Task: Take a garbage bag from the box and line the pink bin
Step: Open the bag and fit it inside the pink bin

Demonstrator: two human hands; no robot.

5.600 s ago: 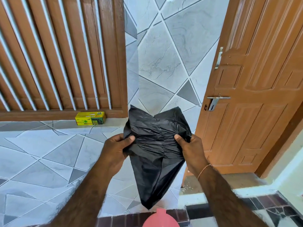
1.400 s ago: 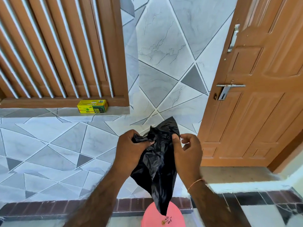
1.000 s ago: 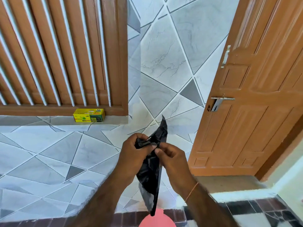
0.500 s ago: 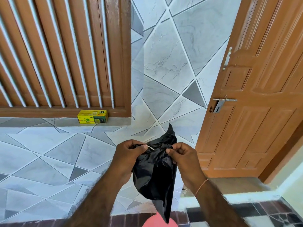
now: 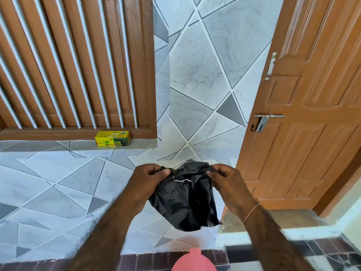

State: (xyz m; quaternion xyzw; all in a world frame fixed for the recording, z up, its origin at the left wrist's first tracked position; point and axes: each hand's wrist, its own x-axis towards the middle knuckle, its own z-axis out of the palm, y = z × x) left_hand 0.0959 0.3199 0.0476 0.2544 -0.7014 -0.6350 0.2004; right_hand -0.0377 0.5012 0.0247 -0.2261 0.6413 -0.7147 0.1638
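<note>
Already the left hand [image 5: 148, 179] and right hand [image 5: 226, 180] pinch the bag [image 5: 185, 204] by its bunched mouth above the bin [image 5: 193, 261]; thin film may tear or stay stuck shut.

bright daylight | soft shadows | sharp centre | wide-angle bowing at edges

Left hand [image 5: 148, 180], right hand [image 5: 226, 182] pinch black garbage bag [image 5: 185, 204] above pink bin [image 5: 193, 261].
</note>
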